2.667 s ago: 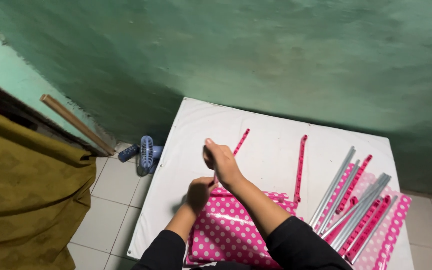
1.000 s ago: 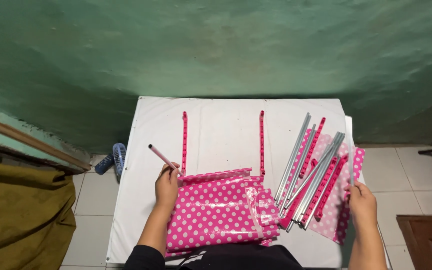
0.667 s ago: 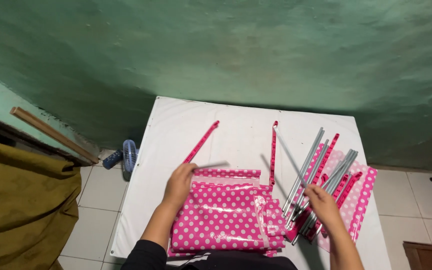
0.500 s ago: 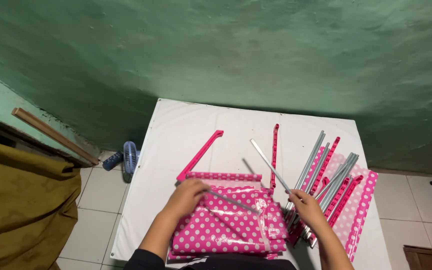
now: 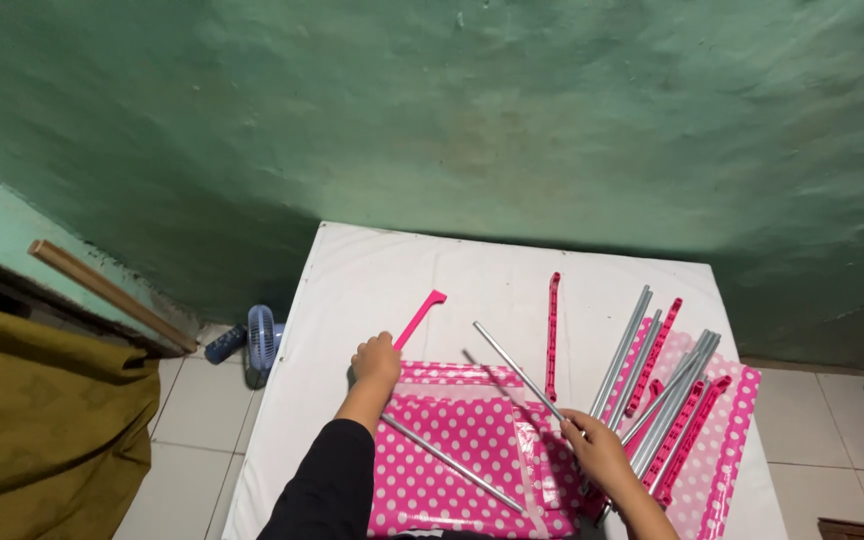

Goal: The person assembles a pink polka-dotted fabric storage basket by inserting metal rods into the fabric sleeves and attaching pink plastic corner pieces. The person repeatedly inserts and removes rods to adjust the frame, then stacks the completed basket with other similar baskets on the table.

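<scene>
My left hand (image 5: 377, 362) is closed around the near end of a pink plastic bar (image 5: 420, 318), which points away across the white table (image 5: 392, 270). My right hand (image 5: 600, 455) grips one end of a grey metal tube (image 5: 517, 370), held slanting up and to the left. Between my hands lies a folded pink polka-dot fabric pack (image 5: 462, 435), and a second grey tube (image 5: 452, 462) rests diagonally on it. Another pink bar (image 5: 552, 335) lies lengthwise just beyond the pack.
A heap of grey tubes and pink bars (image 5: 664, 390) lies on polka-dot wrapping at the table's right side. A green wall stands behind. On the tiled floor to the left are a small blue fan (image 5: 260, 340), a wooden pole (image 5: 107, 293) and an olive cloth (image 5: 42, 420).
My right hand took a grey tube from the heap and brought it towards the middle. My left hand moved off the pack up to the pink bar's near end. One tube now lies across the pack.
</scene>
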